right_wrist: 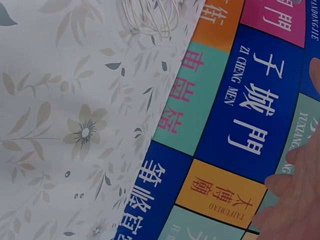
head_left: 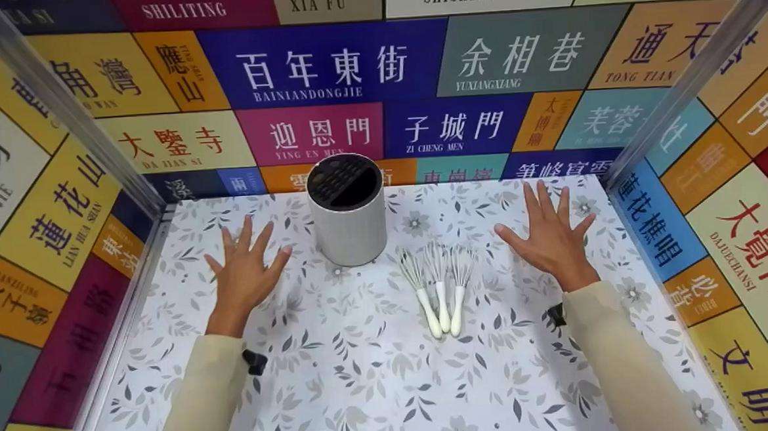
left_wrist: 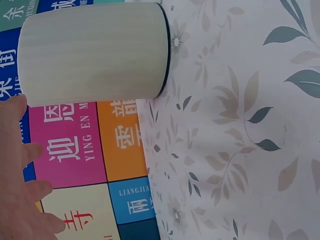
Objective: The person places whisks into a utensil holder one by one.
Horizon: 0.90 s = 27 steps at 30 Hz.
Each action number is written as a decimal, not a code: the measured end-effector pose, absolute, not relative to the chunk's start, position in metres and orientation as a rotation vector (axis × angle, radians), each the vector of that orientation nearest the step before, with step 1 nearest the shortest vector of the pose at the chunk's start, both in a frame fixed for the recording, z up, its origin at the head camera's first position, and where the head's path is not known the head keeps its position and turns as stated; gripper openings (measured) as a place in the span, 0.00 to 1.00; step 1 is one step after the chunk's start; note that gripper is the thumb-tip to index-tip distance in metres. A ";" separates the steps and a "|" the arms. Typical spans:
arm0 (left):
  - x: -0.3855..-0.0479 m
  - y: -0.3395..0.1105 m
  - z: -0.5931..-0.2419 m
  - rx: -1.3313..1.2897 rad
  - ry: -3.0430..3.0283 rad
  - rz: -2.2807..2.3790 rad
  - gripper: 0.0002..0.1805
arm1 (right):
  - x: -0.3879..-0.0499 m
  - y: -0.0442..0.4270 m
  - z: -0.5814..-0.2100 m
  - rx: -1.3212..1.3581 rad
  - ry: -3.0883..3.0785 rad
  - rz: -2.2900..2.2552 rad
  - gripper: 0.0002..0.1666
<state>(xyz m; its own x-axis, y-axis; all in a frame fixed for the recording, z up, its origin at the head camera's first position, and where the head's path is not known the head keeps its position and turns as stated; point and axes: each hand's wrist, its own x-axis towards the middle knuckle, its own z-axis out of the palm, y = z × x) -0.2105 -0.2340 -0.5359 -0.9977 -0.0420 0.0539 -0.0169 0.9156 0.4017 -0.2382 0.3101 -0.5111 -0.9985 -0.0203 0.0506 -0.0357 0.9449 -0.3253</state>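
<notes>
Fingers spread, my left hand [head_left: 244, 275] is over the left part of the table, left of a white cylindrical holder [head_left: 351, 233] with a black slotted top. The same holder [left_wrist: 95, 52] fills the upper left of the left wrist view, beside the left hand [left_wrist: 22, 175]. Three whisks with pale handles [head_left: 441, 298] lie side by side right of the holder, their wire ends [right_wrist: 152, 17] showing in the right wrist view. My right hand [head_left: 549, 236], fingers also spread, is to the right of the whisks. Neither hand holds anything.
A white tablecloth with grey leaves and flowers [head_left: 367, 387] covers the table. Colourful panels with printed characters [head_left: 323, 64] stand behind and along both sides. Clear corner posts [head_left: 680, 88] rise at the back corners. A dark strap piece [head_left: 255, 362] shows at the left wrist.
</notes>
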 end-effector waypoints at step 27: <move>-0.225 -0.201 -0.532 -0.290 -2.741 -0.663 0.36 | -0.211 0.305 -0.534 0.093 -3.043 0.733 0.62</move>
<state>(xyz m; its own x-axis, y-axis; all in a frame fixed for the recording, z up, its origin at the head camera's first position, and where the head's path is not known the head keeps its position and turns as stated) -0.2248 -0.2006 -0.5318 -0.9328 0.1226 0.3389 0.2639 0.8727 0.4109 -0.2115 0.3053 -0.5339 -0.9982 -0.0551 0.0240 -0.0599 0.8887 -0.4545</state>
